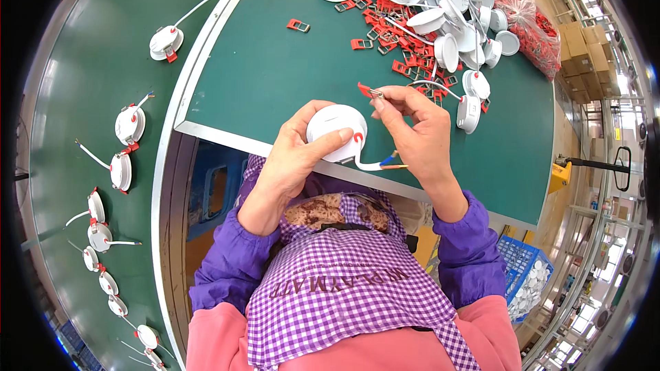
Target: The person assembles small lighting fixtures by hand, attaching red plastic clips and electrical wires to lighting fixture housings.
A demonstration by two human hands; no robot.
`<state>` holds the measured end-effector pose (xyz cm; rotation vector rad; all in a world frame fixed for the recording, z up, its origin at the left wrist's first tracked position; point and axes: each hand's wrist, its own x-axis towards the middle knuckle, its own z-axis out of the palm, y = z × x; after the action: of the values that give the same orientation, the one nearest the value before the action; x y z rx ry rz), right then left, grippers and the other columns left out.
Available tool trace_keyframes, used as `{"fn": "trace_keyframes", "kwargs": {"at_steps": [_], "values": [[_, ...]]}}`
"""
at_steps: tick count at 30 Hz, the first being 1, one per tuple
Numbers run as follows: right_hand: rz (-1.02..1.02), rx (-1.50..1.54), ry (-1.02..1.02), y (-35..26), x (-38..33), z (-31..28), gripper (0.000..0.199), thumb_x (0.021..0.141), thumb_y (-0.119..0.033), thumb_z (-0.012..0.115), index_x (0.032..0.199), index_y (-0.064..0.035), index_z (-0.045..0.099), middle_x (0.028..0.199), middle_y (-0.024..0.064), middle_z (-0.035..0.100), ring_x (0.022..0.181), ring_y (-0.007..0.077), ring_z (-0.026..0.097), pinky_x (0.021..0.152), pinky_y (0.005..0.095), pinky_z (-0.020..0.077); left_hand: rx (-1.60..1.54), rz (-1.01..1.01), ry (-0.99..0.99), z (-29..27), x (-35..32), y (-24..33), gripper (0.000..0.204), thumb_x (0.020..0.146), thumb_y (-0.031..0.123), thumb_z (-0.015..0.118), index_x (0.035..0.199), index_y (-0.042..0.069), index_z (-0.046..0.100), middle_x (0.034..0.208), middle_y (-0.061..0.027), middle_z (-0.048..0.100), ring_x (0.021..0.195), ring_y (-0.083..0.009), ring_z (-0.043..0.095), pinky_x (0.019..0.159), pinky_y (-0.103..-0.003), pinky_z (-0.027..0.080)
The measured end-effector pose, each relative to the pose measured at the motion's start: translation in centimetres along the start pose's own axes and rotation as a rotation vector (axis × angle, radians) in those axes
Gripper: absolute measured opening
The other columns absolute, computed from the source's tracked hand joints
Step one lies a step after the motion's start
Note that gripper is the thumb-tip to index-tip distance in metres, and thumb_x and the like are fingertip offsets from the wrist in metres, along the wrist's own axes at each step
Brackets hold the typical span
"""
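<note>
My left hand [292, 154] is closed round a white round downlight [331, 124], its thumb pressed on the back near a red cable grommet. From that grommet a short white cable curves right, ending in bare-tipped coloured wires. Just right of the light, my right hand [416, 127] pinches a red-and-metal spring clip [370, 91] between thumb and fingertips. The clip and the light are apart. Beyond my right hand lies a heap of loose red spring clips [412, 45], mixed with a pile of white downlights [447, 17].
A clear bag of red clips [528, 31] sits at the table's far right. On the left, a green belt [75, 117] carries a row of downlights with red clips, behind a metal rail [165, 165]. A blue crate [519, 268] of white parts stands low right.
</note>
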<state>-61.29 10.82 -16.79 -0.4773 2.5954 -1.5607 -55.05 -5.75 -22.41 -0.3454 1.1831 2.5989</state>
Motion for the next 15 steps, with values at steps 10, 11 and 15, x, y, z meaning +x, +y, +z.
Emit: {"fn": "trace_keyframes", "kwargs": {"at_steps": [10, 11, 15], "values": [[-0.068, -0.108, -0.120, 0.3, 0.2, -0.3, 0.013, 0.083, -0.003, 0.066, 0.095, 0.0020, 0.066, 0.084, 0.0088, 0.066, 0.069, 0.0142, 0.060, 0.061, 0.0252, 0.0469, 0.256, 0.064, 0.033, 0.3, 0.7, 0.3, 0.038, 0.078, 0.012, 0.077, 0.110, 0.002, 0.058, 0.094, -0.0049, 0.066, 0.084, -0.0123, 0.065, 0.065, -0.024, 0.055], [-0.073, -0.128, -0.116, 0.3, 0.1, -0.3, 0.013, 0.083, -0.003, 0.066, 0.095, 0.0016, 0.066, 0.084, 0.0090, 0.066, 0.069, 0.0146, 0.060, 0.060, 0.0255, 0.0471, 0.319, 0.063, 0.048, 0.2, 0.8, 0.2, 0.038, 0.077, 0.012, 0.078, 0.109, 0.002, 0.059, 0.093, -0.0042, 0.066, 0.082, -0.0112, 0.065, 0.065, -0.023, 0.054], [-0.106, -0.106, -0.105, 0.4, 0.2, -0.2, 0.012, 0.082, -0.001, 0.066, 0.093, 0.0006, 0.067, 0.085, 0.0094, 0.066, 0.069, 0.0159, 0.061, 0.060, 0.0265, 0.0479, 0.300, 0.130, 0.048, 0.4, 1.1, -0.1, 0.035, 0.076, 0.009, 0.077, 0.106, 0.003, 0.062, 0.090, -0.0032, 0.066, 0.080, -0.0093, 0.063, 0.066, -0.022, 0.052]]}}
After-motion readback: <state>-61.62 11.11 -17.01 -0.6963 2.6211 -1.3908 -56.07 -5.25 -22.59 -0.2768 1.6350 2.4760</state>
